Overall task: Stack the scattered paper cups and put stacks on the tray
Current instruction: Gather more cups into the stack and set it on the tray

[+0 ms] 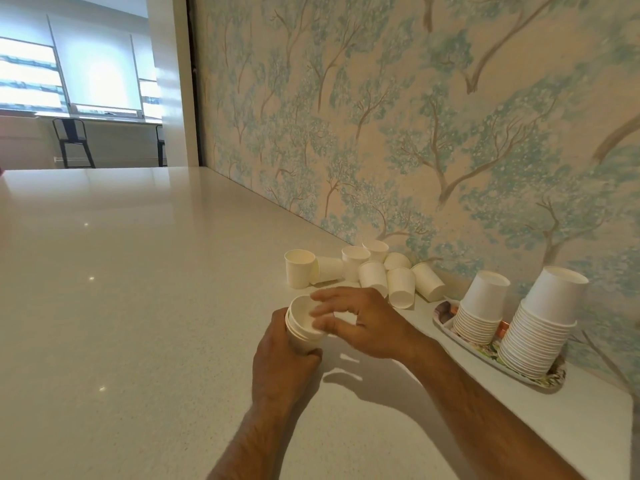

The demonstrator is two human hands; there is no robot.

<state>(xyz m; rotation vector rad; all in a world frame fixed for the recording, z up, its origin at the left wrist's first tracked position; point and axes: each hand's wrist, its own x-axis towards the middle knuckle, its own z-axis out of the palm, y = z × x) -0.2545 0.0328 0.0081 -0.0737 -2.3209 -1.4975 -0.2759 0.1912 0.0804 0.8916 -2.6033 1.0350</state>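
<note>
Two tall stacks (512,320) already stand on the tray (441,315), while the left hand (282,362) grips a short stack (303,327), the right hand (360,320) hovers loose-fingered over it, and nine loose cups (363,271) wait by the wall.

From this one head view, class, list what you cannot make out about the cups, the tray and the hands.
- How many cups are in the held stack: the left hand wraps its lower part.
- The right hand grip: its fingers are motion-blurred at the rim.
- The tray pattern: two inverted stacks cover most of it.
- The count of loose cups: they overlap, and the right hand hides the nearest.
</note>
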